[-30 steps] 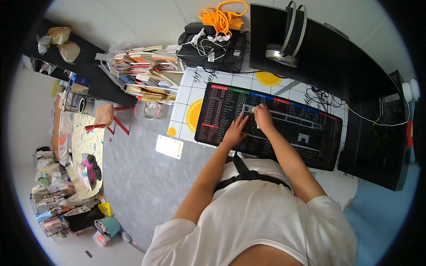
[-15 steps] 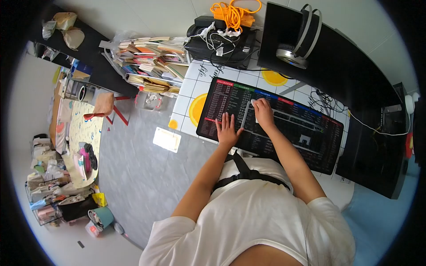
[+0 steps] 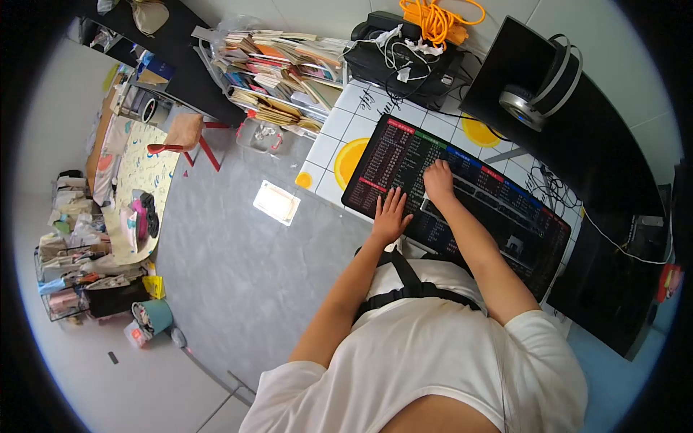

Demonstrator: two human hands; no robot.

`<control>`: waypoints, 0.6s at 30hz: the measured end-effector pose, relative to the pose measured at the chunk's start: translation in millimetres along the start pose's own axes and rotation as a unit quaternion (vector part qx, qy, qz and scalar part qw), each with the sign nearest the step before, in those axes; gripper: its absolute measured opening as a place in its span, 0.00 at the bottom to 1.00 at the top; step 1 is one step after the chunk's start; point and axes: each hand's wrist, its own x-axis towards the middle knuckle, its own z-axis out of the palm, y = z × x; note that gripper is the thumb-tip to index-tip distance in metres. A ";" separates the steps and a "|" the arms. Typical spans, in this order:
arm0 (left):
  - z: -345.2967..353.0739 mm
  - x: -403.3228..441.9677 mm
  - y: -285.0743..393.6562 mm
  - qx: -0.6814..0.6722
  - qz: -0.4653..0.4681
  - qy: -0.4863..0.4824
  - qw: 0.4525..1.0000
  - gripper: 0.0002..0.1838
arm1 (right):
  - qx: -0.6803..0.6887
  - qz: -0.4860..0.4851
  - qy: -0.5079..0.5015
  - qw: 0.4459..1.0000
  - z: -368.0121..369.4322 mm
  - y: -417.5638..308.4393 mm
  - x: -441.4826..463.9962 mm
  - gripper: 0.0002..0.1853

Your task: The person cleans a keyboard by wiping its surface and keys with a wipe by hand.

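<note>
A large black desk mat (image 3: 491, 238) printed with rows of small text and coloured header bands lies on the table. On its left part rests my left hand (image 3: 390, 216), flat with the fingers spread. My right hand (image 3: 438, 182) is closed and pressed down near the mat's upper middle, just beyond the left one. From under it shows a bit of a small white piece (image 3: 424, 204), cloth or tissue by its look. Most of that piece is hidden by the hand.
A dark monitor (image 3: 577, 151) with headphones (image 3: 552, 90) hung on it stands behind the mat. Tangled cables and an orange cord (image 3: 440, 25) lie at the back. Stacked books and papers (image 3: 281, 72) stand left of the white tiled-pattern tabletop (image 3: 328, 148). A small red-legged stool (image 3: 185, 133) is farther left.
The camera view has shifted, so the mat appears farther right. My right hand has slid leftward over the mat with the white piece; my left hand has moved slightly nearer its front-left edge.
</note>
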 end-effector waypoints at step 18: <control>-5.1 -15.5 -22.3 -0.134 -0.020 0.078 0.988 0.26 | 0.356 -0.059 0.140 0.922 -11.6 -69.1 -52.1 0.07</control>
